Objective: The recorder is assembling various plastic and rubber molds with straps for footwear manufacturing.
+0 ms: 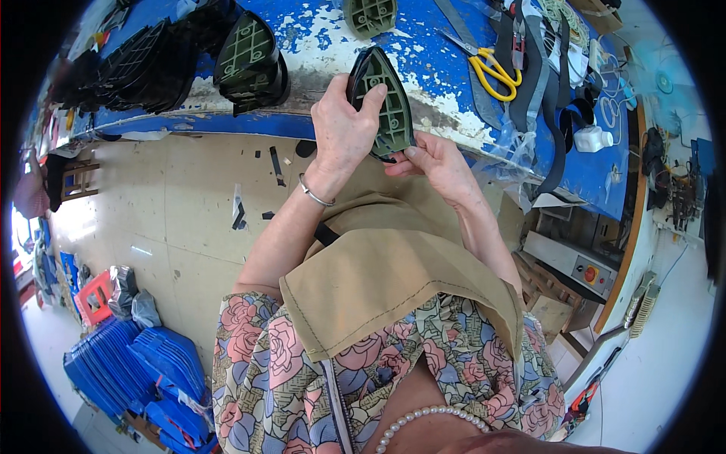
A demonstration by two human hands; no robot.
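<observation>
At the near edge of the blue worktable (318, 45) I hold a pointed, dark green plastic piece (389, 113) with a ribbed grid inside and a black rim. My left hand (344, 125) grips its left side, the thumb pressed on the ribs and the fingers hidden behind. With thumb and fingers, my right hand (435, 163) pinches the rim at its lower right end. Another green ribbed piece (370, 15) lies just beyond. To the left stands a stack of similar green pieces with black rims (249, 60).
More black-rimmed pieces (144, 72) crowd the table's left. Yellow-handled scissors (495, 73), dark straps (522, 76), red-handled pliers (519, 34) and a small white bottle (592, 138) lie on the right. Blue plastic trays (113, 363) are stacked on the floor at lower left.
</observation>
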